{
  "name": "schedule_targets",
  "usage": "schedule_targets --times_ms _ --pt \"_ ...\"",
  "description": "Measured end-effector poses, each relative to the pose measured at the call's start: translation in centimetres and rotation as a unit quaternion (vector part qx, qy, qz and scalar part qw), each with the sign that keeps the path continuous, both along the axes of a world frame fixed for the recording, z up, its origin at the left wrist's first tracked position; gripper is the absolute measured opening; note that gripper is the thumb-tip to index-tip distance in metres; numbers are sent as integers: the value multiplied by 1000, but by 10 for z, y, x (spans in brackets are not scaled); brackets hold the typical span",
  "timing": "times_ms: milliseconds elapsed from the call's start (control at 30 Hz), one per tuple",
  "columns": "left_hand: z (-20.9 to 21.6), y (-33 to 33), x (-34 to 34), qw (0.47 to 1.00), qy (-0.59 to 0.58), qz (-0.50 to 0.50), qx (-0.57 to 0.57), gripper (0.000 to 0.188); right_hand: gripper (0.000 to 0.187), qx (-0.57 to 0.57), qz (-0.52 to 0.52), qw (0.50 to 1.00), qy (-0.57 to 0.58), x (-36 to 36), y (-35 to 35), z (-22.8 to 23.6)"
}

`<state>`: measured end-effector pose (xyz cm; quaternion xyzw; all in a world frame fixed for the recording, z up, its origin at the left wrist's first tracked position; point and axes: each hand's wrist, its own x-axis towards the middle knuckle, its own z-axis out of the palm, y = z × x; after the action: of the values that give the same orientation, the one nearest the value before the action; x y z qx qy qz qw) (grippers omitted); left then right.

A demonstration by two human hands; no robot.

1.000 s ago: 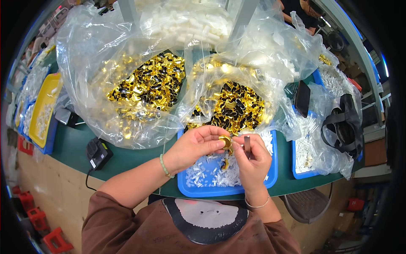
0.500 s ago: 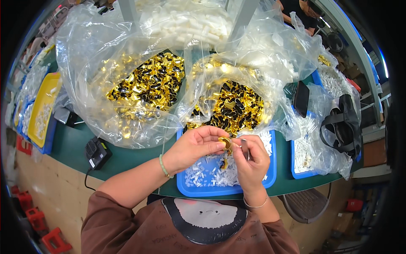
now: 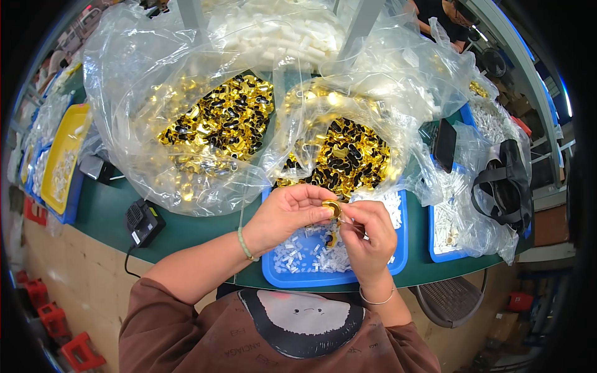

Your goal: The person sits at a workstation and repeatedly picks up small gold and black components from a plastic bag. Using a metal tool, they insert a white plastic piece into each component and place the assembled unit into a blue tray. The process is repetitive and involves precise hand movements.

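My left hand [image 3: 283,214] pinches a small shiny gold curved piece [image 3: 334,206] between thumb and fingertips, above a blue tray [image 3: 401,239]. Close against that piece, my right hand [image 3: 370,233] is closed on a thin silvery metal tool [image 3: 353,226], mostly hidden by the fingers. The tool looks like tweezers, but its full shape does not show. Below the hands, small white plastic parts [image 3: 298,256] fill the tray, and another gold piece [image 3: 331,239] shows among them.
Two clear plastic bags of gold-and-black pieces [image 3: 217,127] [image 3: 354,158] stand behind the tray. A black device [image 3: 143,224] with a cable is at left, a yellow tray [image 3: 59,165] beyond it. At right are another blue tray [image 3: 438,256] and a black bag [image 3: 505,186].
The metal tool in my right hand has turned, so less of it shows between the fingers. My right fingertips have shifted slightly at the gold piece; my left hand keeps its hold.
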<state>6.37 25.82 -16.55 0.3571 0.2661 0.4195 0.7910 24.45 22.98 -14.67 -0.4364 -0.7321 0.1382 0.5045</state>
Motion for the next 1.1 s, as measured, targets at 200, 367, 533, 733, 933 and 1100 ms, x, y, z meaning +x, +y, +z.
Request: schedule_targets --times_ms 200,367,533,733,933,1100 --pt "-6 0 1 1000 11 11 9 26 30 -26 15 1000 5 2 1 -2" --pt "3 7 -5 997 -56 51 31 31 22 -62 -28 995 79 0 1 2" --pt "34 40 -54 845 -480 203 -120 52 15 -62 -37 987 141 4 2 0" --pt "56 20 -52 962 174 -114 175 36 14 -82 -26 991 99 4 5 -3" --pt "20 17 -52 707 497 -59 500 24 16 -204 31 970 -130 12 1 11" --pt "21 14 -48 706 483 -82 512 18 16 -219 90 946 -224 9 -3 4"
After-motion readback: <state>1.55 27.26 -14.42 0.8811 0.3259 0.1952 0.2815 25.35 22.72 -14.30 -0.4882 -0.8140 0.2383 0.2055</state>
